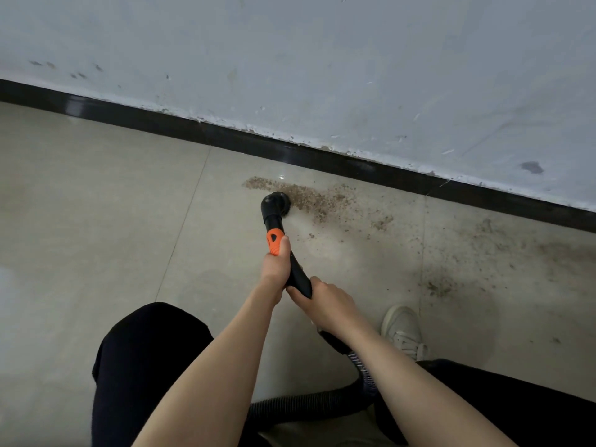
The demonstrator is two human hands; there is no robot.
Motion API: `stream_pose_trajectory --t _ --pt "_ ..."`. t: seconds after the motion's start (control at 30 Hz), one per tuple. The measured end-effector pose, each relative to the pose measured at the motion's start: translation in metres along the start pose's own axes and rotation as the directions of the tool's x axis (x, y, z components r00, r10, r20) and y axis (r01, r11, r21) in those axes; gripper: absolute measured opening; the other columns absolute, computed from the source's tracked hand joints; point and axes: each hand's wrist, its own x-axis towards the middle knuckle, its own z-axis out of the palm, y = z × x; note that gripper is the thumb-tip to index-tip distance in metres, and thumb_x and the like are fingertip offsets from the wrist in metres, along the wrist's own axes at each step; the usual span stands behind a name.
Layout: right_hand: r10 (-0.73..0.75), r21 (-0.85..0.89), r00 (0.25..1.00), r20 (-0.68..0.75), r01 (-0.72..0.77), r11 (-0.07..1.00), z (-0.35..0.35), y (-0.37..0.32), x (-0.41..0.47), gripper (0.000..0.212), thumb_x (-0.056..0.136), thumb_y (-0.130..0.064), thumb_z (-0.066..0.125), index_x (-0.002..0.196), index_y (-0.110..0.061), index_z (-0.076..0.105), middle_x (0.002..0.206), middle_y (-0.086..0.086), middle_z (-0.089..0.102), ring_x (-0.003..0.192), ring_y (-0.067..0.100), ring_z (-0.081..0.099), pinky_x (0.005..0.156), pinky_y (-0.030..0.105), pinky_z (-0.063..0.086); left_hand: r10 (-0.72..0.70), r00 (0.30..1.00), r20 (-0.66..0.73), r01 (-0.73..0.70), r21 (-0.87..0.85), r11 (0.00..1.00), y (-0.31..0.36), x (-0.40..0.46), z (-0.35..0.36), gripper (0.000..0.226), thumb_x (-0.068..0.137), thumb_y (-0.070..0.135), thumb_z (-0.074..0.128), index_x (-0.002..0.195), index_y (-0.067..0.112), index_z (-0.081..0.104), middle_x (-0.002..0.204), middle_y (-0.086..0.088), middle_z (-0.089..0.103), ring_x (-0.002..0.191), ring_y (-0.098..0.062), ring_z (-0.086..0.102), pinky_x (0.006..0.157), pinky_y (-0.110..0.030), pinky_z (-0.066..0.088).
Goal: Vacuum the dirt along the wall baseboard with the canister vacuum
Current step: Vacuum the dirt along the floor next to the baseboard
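Dirt (306,198): brown granular streak on tile floor (96,204), just ahead of L hand, running alongside black baseboard (322,158) w/ a thin strip of bare tile between; finer scatter trails off to the R, beyond R hand. Round black brush nozzle (278,204) sits down on the streak's near-left part, bristles touching floor. Wand (298,272) runs back from nozzle toward the body, orange collar (274,241) at its front. L hand (276,264) wrapped around wand right behind collar, thumb laid up along the orange. R hand (325,300) just behind L, fingers curled round black tube. Ribbed hose (309,403) loops under R forearm, back toward body. White shoe (403,330) R of R wrist. Scuffed white wall (322,59) above baseboard.
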Motion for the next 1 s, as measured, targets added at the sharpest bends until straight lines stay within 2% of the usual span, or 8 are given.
stream_pose_trajectory --t 0.13,0.2,0.37,0.47,0.57,0.67,0.83,1.0 --pt "0.038 0.026 0.999 -0.002 -0.038 0.999 -0.004 0.012 -0.011 0.055 0.093 -0.065 0.037 0.102 -0.013 0.053 0.088 0.006 0.068 0.083 0.029 0.066 0.072 0.036 0.05 0.0 1.0 0.024 -0.001 0.035 0.999 -0.003 -0.008 0.016 0.045 0.094 0.051 0.043 0.081 0.009 0.052 0.076 -0.01 0.06 0.068 -0.023 0.059 0.064 -0.032 0.05" --pt "0.061 0.039 0.998 -0.009 -0.06 0.997 -0.006 0.017 -0.015 0.054 0.093 -0.064 0.038 0.103 -0.013 0.053 0.09 0.008 0.07 0.085 0.03 0.067 0.079 0.038 0.052 -0.001 0.999 0.04 -0.001 0.05 0.999 -0.005 -0.011 0.024 0.045 0.094 0.05 0.044 0.083 0.007 0.052 0.078 -0.012 0.06 0.069 -0.024 0.059 0.069 -0.034 0.051" --pt "0.106 0.08 0.994 -0.028 -0.104 0.991 -0.009 0.03 -0.022 0.052 0.094 -0.063 0.038 0.103 -0.014 0.053 0.092 0.009 0.07 0.087 0.03 0.067 0.081 0.039 0.052 0.01 0.998 0.067 -0.016 0.084 0.996 -0.006 -0.016 0.042 0.045 0.094 0.048 0.046 0.091 0.004 0.053 0.092 -0.018 0.061 0.083 -0.03 0.06 0.083 -0.042 0.052" --pt "0.108 0.086 0.993 -0.039 -0.104 0.991 -0.008 0.032 -0.023 0.051 0.093 -0.063 0.038 0.103 -0.015 0.053 0.091 0.007 0.07 0.086 0.028 0.066 0.079 0.038 0.052 0.008 0.998 0.07 -0.015 0.107 0.994 -0.008 -0.016 0.045 0.048 0.094 0.049 0.045 0.098 0.002 0.053 0.099 -0.021 0.062 0.088 -0.031 0.061 0.086 -0.043 0.051" --pt "0.093 0.074 0.995 -0.035 -0.09 0.993 -0.005 0.028 -0.023 0.051 0.093 -0.063 0.038 0.102 -0.015 0.053 0.091 0.007 0.069 0.085 0.028 0.066 0.078 0.037 0.052 0.003 0.998 0.07 -0.009 0.087 0.996 -0.009 -0.016 0.039 0.046 0.094 0.05 0.045 0.093 0.005 0.053 0.093 -0.018 0.061 0.083 -0.03 0.06 0.083 -0.041 0.052" --pt "0.052 0.036 0.998 -0.018 -0.051 0.998 -0.001 0.019 -0.017 0.051 0.093 -0.064 0.038 0.099 -0.015 0.052 0.089 0.006 0.069 0.083 0.027 0.066 0.072 0.035 0.051 0.008 0.999 0.036 -0.009 0.045 0.999 -0.011 -0.013 0.024 0.048 0.094 0.05 0.044 0.094 0.004 0.054 0.088 -0.016 0.062 0.075 -0.026 0.06 0.076 -0.037 0.052" --pt "-0.056 -0.072 0.998 0.04 0.059 0.996 0.006 -0.011 0.001 0.047 0.093 -0.063 0.041 0.093 -0.016 0.047 0.086 0.004 0.063 0.08 0.029 0.064 0.062 0.033 0.04 0.006 0.998 -0.061 -0.011 -0.078 0.997 -0.012 -0.002 -0.016 0.05 0.095 0.048 0.043 0.1 0.0 0.055 0.079 -0.012 0.061 0.068 -0.023 0.06 0.062 -0.03 0.049" --pt "-0.115 -0.096 0.992 0.054 0.119 0.988 0.0 -0.046 0.034 0.049 0.092 -0.065 0.04 0.095 -0.017 0.05 0.088 0.005 0.064 0.076 0.028 0.061 0.059 0.033 0.038 0.027 0.991 -0.128 -0.043 -0.125 0.991 0.016 0.024 -0.046 0.048 0.094 0.049 0.043 0.102 0.002 0.051 0.086 -0.013 0.06 0.075 -0.026 0.06 0.071 -0.033 0.05"
